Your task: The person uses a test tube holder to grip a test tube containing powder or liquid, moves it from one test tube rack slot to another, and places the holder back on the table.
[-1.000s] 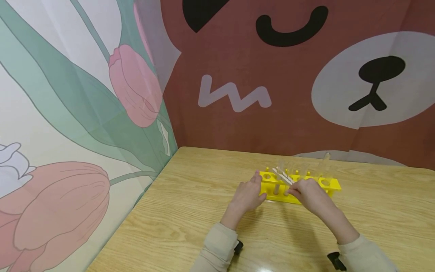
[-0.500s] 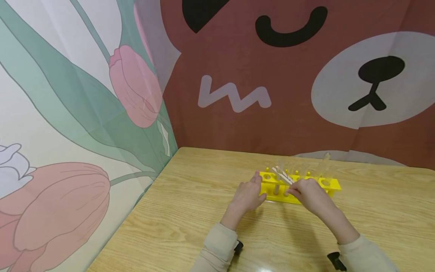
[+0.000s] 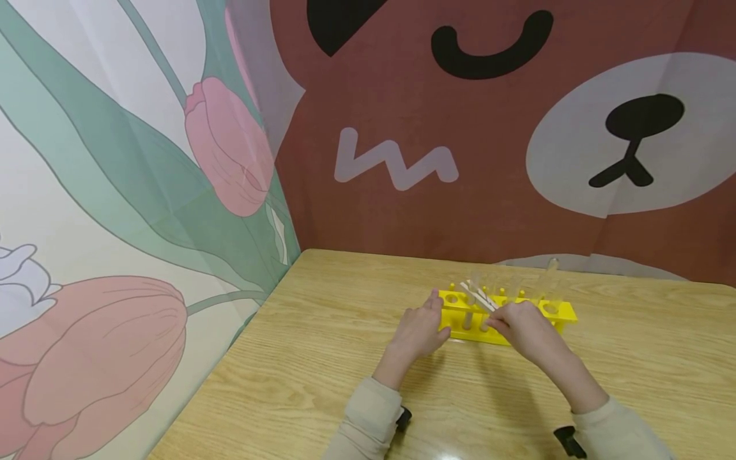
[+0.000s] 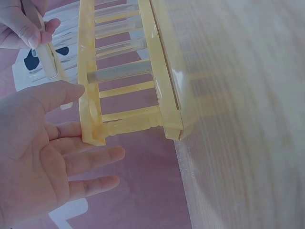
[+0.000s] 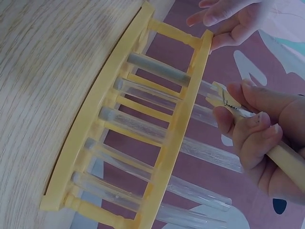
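A yellow test tube rack stands on the table, holding several clear test tubes. At its left end, my left hand grips the top plate, thumb against the front edge and index finger around the end; the outer fingers stretch past it in the left wrist view. My right hand pinches a wooden test tube holder with a metal spring. The holder slants up to the left, its jaws at the upper part of a test tube with grey contents, which sits in the rack.
The wood-grain table reaches a back wall cloth with a bear print; a flower-print cloth hangs at the left. One longer test tube leans up above the rack's right part.
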Available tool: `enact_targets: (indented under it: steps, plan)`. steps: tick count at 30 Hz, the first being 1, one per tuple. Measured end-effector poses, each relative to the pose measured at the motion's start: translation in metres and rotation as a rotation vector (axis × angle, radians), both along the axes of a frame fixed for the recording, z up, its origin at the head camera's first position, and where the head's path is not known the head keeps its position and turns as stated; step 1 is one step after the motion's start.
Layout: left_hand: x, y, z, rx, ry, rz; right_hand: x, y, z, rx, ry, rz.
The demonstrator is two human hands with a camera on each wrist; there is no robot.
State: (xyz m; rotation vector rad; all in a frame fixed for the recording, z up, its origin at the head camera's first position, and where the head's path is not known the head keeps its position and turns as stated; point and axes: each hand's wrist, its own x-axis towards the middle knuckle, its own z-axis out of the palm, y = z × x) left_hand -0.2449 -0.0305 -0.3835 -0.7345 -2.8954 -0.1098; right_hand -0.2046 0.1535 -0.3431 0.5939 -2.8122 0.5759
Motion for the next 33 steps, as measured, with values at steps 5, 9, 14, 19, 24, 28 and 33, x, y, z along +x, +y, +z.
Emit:
enact_targets:
  steps: [5,9,14,19,24,28,33]
  plan:
    - [0.0008,0.0,0.0002,0.001,-0.002,-0.002,0.0002,-0.0001,0.0005,0.0,0.005,-0.002]
    - [0.0005,0.0004,-0.0002,0.001,-0.008,0.003,0.0007,0.0001,0.0008,-0.001,0.007,-0.003]
    - [-0.0002,0.0001,-0.0002,0.006,-0.016,0.001,0.0009,0.0004,0.0008,-0.006,0.019,0.001]
    - [0.0,-0.0002,-0.0003,0.003,-0.013,-0.001,0.0014,0.0001,0.0012,-0.004,0.03,0.005]
    - [0.0006,0.0002,-0.0002,0.007,-0.014,-0.001,0.001,0.0003,0.0012,-0.005,0.033,0.009]
    - [0.0004,0.0004,0.0,0.007,-0.016,-0.001,0.0006,0.0006,0.001,-0.005,0.039,0.012]
    - [0.0009,-0.0002,0.0006,0.007,-0.012,-0.003,0.0006,0.0006,0.0009,-0.005,0.041,0.013]
